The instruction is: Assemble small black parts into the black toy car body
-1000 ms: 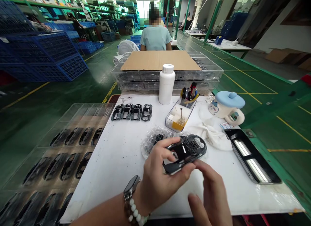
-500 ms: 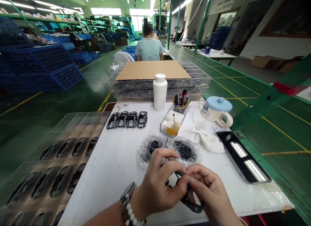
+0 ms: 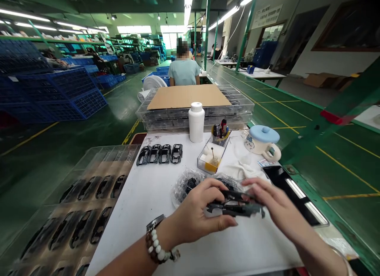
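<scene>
A black plastic car body shell (image 3: 237, 208) is tilted above the white tabletop, slightly blurred. My left hand (image 3: 198, 212) grips its left end, fingers over the top and thumb stretched along the near side. At the other end, my right hand (image 3: 276, 205) has its fingers stretched out against the shell; its thumb is hidden. Just beyond the hands lies a clear plastic bag (image 3: 184, 185) of small black parts, partly covered by my left hand. Several similar black car shells (image 3: 164, 154) stand in a row at the table's back left.
Left of the table (image 3: 130, 212), a clear compartment tray (image 3: 97, 157) holds more shells. Toward the back are a white bottle (image 3: 196, 123), a clear box (image 3: 208, 155) and a lidded mug (image 3: 261, 143). A phone (image 3: 293, 195) lies right. A person (image 3: 184, 72) sits beyond stacked trays (image 3: 166, 120).
The shell has turned from upright to roughly level and lifted a little. My right hand's fingers have gone from a pinch to stretched out, moving right. The camera view has tipped up slightly.
</scene>
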Demonstrator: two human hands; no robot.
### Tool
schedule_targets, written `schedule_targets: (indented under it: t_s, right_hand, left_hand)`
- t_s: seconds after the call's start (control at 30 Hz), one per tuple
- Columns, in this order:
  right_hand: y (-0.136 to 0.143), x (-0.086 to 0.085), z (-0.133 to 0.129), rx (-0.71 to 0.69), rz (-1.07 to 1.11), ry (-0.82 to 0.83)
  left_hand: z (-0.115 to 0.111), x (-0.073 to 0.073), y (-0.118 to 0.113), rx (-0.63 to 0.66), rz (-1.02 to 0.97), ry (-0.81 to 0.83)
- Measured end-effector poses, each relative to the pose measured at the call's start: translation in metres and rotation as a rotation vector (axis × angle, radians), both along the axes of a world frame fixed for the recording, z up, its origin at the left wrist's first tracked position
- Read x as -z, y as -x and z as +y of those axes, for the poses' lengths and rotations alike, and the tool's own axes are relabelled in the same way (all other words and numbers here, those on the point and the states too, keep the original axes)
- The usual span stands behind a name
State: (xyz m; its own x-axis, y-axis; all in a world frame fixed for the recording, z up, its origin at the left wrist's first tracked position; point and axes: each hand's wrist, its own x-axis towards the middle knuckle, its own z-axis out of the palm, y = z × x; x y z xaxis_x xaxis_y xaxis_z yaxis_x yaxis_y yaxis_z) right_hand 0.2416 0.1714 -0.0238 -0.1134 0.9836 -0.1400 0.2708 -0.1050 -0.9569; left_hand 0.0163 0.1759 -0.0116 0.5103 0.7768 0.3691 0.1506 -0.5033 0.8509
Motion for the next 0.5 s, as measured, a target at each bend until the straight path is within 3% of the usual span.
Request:
schedule_targets:
  t_s: [0.03,0.07,0.13,0.33,0.5]
  right_hand:
    - [-0.01,0.002,0.009,0.151,-0.228,-0.194]
    - [-0.02,0.005,0.019,0.283,-0.337,-0.28]
    - [-0.036,0.012,0.041,0.43,-0.47,-0.335]
    - [-0.042,0.042,0.1,0.364,-0.593,-0.295]
    - [-0.033,0.044,0.105,0.444,-0.453,-0.31]
  left_hand:
    - [0.0,-0.001,0.0,-0.041,0.005,0.06]
    - [0.001,-0.001,0.0,-0.074,0.018,0.125]
    - [0.002,0.001,0.001,-0.117,0.046,0.222]
    - [0.001,0.019,0.008,-0.125,0.057,0.28]
    - [-0.002,0.03,0.016,-0.058,0.016,0.377]
